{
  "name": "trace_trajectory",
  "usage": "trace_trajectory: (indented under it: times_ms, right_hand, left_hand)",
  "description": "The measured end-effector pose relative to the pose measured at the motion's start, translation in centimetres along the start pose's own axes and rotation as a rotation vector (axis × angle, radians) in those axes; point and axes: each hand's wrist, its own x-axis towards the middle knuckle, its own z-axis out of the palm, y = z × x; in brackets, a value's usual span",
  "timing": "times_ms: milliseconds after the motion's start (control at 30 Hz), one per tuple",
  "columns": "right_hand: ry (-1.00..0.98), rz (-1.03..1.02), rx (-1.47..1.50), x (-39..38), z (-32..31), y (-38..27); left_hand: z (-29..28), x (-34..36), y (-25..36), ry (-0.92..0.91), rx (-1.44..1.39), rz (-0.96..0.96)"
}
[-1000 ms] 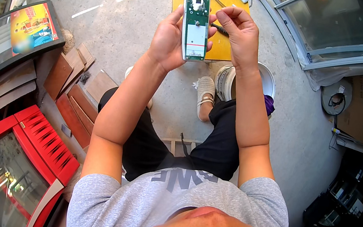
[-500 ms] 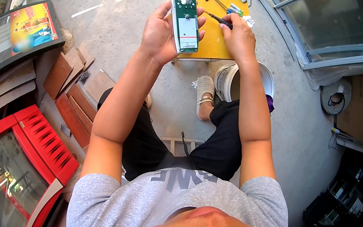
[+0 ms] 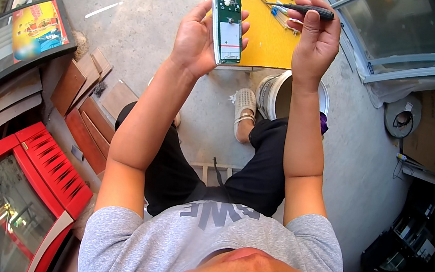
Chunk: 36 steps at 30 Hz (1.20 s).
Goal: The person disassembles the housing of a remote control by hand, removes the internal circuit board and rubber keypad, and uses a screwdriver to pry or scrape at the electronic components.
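Being clasped in the curled left hand [image 3: 193, 44], a white-cased circuit board [image 3: 229, 34] is held near the yellow table [image 3: 268, 50]; a slim black screwdriver [image 3: 297, 7] is clamped in the right hand [image 3: 315, 44].

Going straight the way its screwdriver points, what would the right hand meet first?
Likely the upper right edge of the open handheld device in the left hand, screwdriver first; depth is unclear, so it may miss.
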Motion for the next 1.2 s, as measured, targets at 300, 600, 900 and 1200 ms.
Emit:
trace_trajectory:
  times_ms: [300,600,900,1200]
  right_hand:
    - [-0.1,0.002,-0.042,-1.2,1.1,0.1]
    - [-0.11,-0.001,-0.06,-1.2,1.2,0.4]
    - [-0.103,-0.001,-0.041,-1.3,1.4,0.4]
    - [-0.12,-0.017,-0.086,-1.2,1.4,-0.2]
  left_hand:
    - [1.2,-0.5,-0.5,0.041,0.033,0.008]
    - [1.2,-0.4,-0.4,0.013,0.002,-0.019]
    - [1.2,-0.5,-0.4,-0.002,0.002,-0.017]
    - [1.3,-0.4,-0.8,0.05,0.173,0.05]
